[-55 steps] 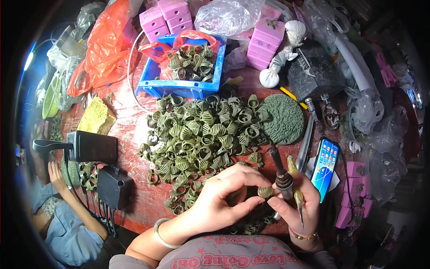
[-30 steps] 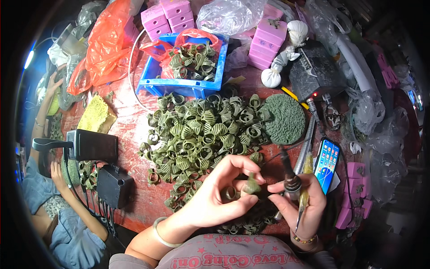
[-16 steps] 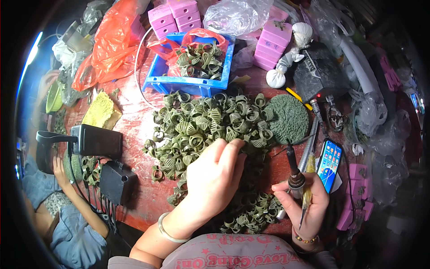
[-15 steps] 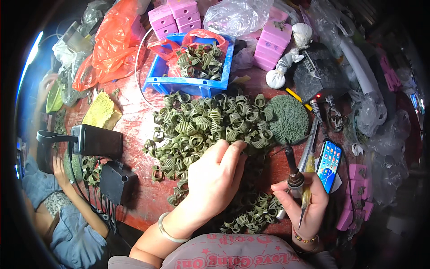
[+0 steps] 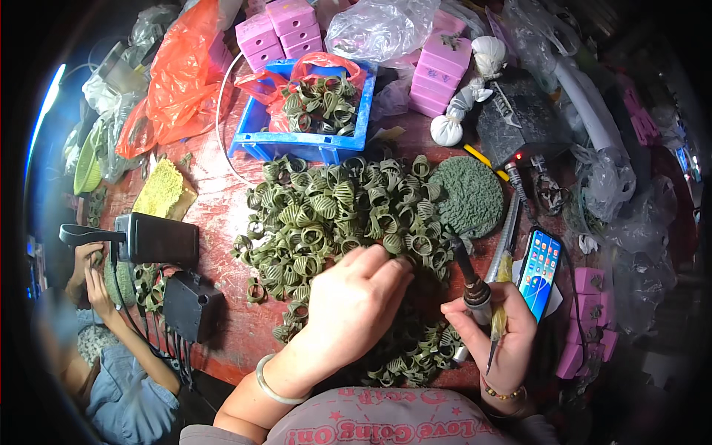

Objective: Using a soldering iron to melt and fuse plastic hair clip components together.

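Green rings toward desk's near edge | your left hand has dropped onto them, pinch unclear | right hand clasps dark-tipped tool, yellow pick

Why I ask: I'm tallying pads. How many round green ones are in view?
2: one green pad right of the ring pile, another far left by a co-worker's hand. Others may be hidden.

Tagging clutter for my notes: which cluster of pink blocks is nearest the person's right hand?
The pink cluster at lower right, just below the phone; the other pink clusters lie higher up, farther from the right hand.
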{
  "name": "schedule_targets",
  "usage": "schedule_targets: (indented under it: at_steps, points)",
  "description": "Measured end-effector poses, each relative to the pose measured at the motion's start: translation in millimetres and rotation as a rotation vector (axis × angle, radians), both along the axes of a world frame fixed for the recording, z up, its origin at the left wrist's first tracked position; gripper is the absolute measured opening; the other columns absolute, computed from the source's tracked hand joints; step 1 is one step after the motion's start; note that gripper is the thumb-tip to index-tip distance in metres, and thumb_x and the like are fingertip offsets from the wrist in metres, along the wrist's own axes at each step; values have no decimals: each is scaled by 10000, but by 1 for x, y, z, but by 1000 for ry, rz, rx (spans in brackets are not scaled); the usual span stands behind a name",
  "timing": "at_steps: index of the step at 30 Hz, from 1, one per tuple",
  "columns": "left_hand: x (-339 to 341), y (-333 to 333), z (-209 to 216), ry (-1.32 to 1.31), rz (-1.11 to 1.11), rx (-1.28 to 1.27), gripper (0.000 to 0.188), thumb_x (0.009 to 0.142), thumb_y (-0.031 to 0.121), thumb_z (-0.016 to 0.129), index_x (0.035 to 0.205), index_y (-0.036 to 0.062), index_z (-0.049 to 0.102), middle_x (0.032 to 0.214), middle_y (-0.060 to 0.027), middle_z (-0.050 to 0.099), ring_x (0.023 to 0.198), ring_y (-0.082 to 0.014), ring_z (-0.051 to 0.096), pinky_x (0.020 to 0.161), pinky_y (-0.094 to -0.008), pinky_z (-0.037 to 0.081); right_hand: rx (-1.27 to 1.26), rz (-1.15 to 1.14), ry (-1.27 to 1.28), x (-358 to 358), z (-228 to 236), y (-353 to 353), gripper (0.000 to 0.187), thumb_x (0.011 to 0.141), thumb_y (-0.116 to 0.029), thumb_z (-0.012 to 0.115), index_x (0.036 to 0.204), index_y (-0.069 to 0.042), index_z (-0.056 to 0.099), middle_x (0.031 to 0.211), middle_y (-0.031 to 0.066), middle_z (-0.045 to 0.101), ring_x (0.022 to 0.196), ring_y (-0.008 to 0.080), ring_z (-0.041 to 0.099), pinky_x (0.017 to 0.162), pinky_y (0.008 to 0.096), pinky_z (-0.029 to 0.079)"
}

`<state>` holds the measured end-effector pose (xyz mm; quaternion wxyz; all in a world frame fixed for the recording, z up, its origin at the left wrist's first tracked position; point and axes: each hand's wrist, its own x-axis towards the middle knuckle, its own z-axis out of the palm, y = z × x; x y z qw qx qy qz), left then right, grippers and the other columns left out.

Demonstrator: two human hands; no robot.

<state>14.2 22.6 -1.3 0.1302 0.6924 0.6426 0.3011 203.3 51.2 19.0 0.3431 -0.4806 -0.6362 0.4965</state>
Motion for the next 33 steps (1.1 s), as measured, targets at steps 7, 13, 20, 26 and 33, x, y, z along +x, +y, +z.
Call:
schedule_targets:
  at_steps: [7,13,20,26,33]
  points:
    - [10,5,-8,-208,102,63,199,790,18,681,975,33,609,766,-106,612,645,-279,626,567,-343,511,6,-25,1,1,-5,1,210,800,-3,734,926,10,566,803,24,645,696,43,569,600,194,442]
    - [18,24,-10,106,72,81,95,756,75,619,841,62,578,746,-69,544,692,-239,604,536,-345,491,13,-56,44,2,-2,3,203,802,6,728,926,11,567,800,23,641,692,47,566,617,199,450]
    - [-4,-7,9,-834,-86,-92,65,888,72,607,880,28,559,954,-102,583,682,-146,514,606,-247,438,103,-125,-40,11,-3,8,224,778,-18,755,913,9,579,800,29,647,713,47,576,635,204,456]
    - [-5,-22,3,-1637,-31,-481,133,935,150,574,942,17,562,1033,-160,612,565,-43,461,434,-155,328,489,-328,-368,34,-7,32,163,825,-43,698,959,17,627,784,124,659,710,221,641,658,305,489]
    - [-2,-23,8,-1569,52,-450,177,885,27,620,1056,-13,600,1116,-137,576,671,-106,600,409,-168,388,618,-241,-646,34,-6,40,177,789,-86,739,909,3,644,808,168,661,710,316,647,632,352,495]
